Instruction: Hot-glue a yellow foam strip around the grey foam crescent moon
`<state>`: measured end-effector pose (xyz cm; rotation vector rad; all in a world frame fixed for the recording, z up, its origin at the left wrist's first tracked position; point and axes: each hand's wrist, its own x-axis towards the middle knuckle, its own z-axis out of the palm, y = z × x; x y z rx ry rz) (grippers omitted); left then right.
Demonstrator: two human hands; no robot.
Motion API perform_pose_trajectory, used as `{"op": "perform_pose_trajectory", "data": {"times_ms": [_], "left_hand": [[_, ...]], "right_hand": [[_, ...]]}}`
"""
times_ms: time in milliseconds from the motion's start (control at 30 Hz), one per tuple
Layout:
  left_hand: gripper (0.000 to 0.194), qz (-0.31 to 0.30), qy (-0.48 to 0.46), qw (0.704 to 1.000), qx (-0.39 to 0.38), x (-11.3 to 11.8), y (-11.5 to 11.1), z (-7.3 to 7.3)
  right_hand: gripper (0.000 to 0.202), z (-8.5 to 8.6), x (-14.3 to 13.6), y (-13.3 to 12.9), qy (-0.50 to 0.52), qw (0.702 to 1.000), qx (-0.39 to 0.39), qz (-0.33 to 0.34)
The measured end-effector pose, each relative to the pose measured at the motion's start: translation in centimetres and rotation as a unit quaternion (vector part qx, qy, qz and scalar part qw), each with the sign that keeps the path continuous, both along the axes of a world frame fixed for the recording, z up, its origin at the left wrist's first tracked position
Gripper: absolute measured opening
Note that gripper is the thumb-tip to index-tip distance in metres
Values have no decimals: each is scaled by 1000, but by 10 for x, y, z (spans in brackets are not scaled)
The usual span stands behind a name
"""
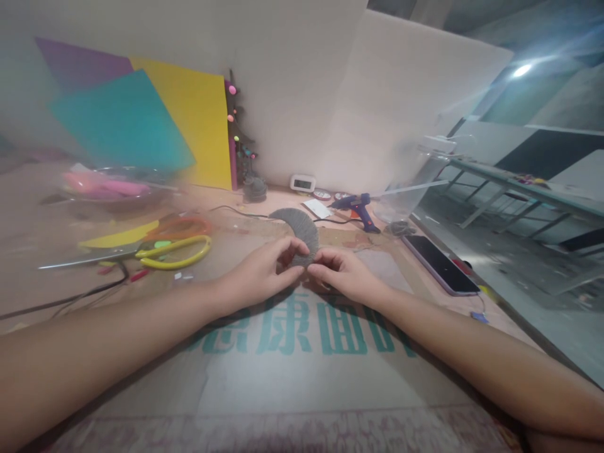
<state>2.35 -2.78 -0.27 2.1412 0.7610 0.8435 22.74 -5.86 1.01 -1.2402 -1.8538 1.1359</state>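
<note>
A grey crescent-shaped piece [303,228], its surface lined as if wrapped in cord, stands at the middle of the table. My left hand [271,267] is closed around its lower left part, thumb and fingers on the lower end. My right hand [342,272] pinches at the crescent's lower tip, thumb and fingertips close to those of the left. Whatever fine thing may lie between the right fingertips is too small to tell. Under both forearms lies a pale sheet [283,384] printed with large green characters.
Yellow-handled scissors [177,253] lie left. A blue glue gun [361,211], a small white clock [302,183] and a bead-trimmed ornament [255,187] stand behind. A phone [441,264] lies by the table's right edge, near a clear plastic container [408,182]. Coloured sheets [202,126] lean back left.
</note>
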Motion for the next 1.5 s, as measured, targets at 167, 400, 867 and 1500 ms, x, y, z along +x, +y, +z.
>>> {"op": "perform_pose_trajectory", "data": {"times_ms": [167, 400, 867, 1500], "left_hand": [[25, -2, 3, 1000, 0, 0, 0, 0], [29, -10, -20, 1000, -22, 0, -1, 2], [32, 53, -22, 989, -138, 3, 11, 9], [30, 110, -34, 976, -186, 2, 6, 18]], "right_hand": [[26, 1, -1, 0, -3, 1000, -2, -4], [30, 3, -2, 1, 0, 1000, 13, -9], [27, -2, 1, 2, -1, 1000, 25, 0], [23, -1, 4, 7, -4, 982, 114, -150]]}}
